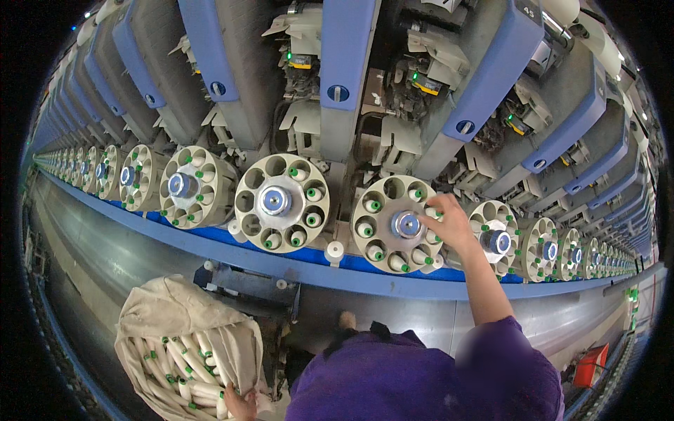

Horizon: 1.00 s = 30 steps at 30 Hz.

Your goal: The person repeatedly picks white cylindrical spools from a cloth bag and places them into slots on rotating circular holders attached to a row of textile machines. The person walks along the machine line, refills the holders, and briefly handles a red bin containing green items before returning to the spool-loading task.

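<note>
My right hand [453, 223] reaches to a round bobbin magazine [382, 184], its thumb and fingers closed around the top of a white yarn bobbin [434, 212] in a right-hand pocket. Green-tipped bobbins stand in most of this magazine's other pockets around a blue and silver hub [407, 224]. Low on the left, my left hand [242, 405] is at the edge of a beige cloth sack [165, 302] full of similar bobbins. Its fingers close against one upright bobbin [222, 407]; the frame's lower edge cuts off part of this hand.
More round magazines, such as the left neighbour [261, 175], line a blue rail [309, 261] both ways. Behind them rise grey machine units with blue front panels [344, 56]. A metal surface [393, 309] runs below the rail. A red bin [591, 365] stands far right.
</note>
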### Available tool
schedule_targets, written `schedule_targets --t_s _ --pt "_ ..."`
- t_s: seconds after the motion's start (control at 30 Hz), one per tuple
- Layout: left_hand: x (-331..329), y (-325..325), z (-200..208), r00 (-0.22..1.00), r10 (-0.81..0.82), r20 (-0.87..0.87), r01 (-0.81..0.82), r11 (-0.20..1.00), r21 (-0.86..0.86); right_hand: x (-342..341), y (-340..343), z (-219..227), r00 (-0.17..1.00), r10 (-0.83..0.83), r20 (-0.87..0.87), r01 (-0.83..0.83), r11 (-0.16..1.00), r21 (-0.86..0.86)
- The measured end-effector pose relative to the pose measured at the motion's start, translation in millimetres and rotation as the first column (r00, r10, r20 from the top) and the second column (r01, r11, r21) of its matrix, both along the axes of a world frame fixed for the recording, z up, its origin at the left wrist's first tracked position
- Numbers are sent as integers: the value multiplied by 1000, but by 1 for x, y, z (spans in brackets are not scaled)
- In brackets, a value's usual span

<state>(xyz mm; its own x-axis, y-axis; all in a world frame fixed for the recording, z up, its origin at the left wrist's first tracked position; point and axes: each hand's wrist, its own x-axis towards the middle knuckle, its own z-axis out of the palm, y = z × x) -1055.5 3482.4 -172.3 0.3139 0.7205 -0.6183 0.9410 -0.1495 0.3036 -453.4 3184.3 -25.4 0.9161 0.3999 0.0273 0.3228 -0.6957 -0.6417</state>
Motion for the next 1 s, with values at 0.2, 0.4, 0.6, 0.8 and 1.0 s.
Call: schedule_targets --t_s 0.2,0.4,0.6,0.8,1.0 --pt "39 0 17 995 47 -85 -23 964 264 -46 59 -26 785 616 62 -440 626 -644" --pt "96 0 61 965 -260 -43 256 889 378 7 10 -5 783 545 -300 -297 752 589" --pt "156 -9 35 955 -296 -32 287 886 363 19 3 19 968 249 -1 -229 891 -392" --pt "160 -14 8 973 -230 -31 232 968 92 -53 101 22 897 406 174 -419 907 40" --pt "117 -20 23 878 -159 452 68 975 211 -179 215 -21 535 835 -133 -776 547 314"
